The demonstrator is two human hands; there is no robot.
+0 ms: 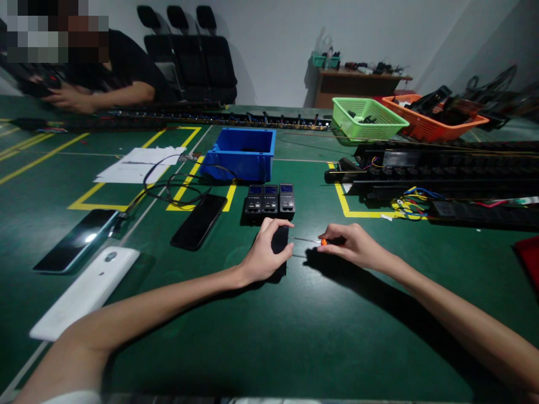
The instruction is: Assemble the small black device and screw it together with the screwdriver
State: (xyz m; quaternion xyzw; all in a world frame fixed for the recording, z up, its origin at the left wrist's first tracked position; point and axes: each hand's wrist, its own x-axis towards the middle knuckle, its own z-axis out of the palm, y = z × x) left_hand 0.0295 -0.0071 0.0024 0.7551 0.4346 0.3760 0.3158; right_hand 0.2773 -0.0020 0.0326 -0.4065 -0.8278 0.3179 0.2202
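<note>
My left hand [264,252] is closed around a small black box [279,240], steadying it on the green table. Between the thumb and fingers of my right hand [356,245] is a screwdriver [323,242] with an orange handle, mostly covered by the fingers. Its thin metal shaft points left and its tip meets the right side of the box. Just beyond my left hand, three black modules [270,201] with small dark displays and buttons stand in a row.
Behind the modules is a blue bin [240,160]. Phones [200,223], a white phone-like slab [86,292], a cable and papers [141,164] lie left. Black rails [442,168] with loose wires, green [370,120] and orange baskets [438,126] are right. Another person [126,73] sits far left.
</note>
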